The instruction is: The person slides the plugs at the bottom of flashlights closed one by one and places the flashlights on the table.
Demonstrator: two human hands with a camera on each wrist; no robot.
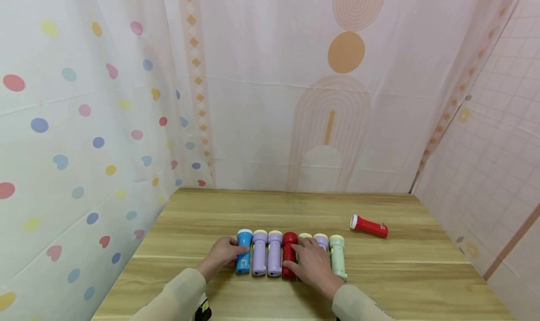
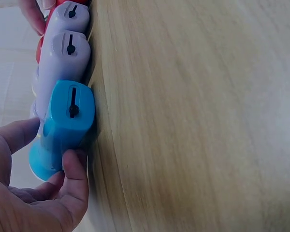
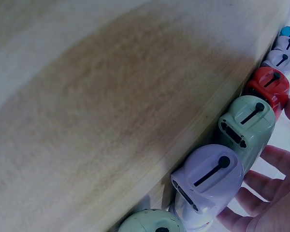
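Several flashlights lie side by side in a row on the table. At the row's left end my left hand (image 1: 222, 254) holds a blue flashlight (image 1: 243, 266), thumb over its top and curled fingers against its outer side. Two purple flashlights (image 1: 259, 255) come after it, then a red flashlight (image 1: 289, 239). My right hand (image 1: 313, 263) rests across the row, its thumb touching the red one and its fingers spread over a pale green flashlight (image 3: 249, 118) and another purple flashlight (image 3: 208, 176). The hand partly hides these two in the head view. A second green flashlight (image 1: 337, 257) ends the row.
Another red flashlight (image 1: 371, 227) with a white head lies apart at the right, farther back on the wooden table (image 1: 261, 208). Patterned curtains (image 1: 253, 124) enclose the table at the back and both sides.
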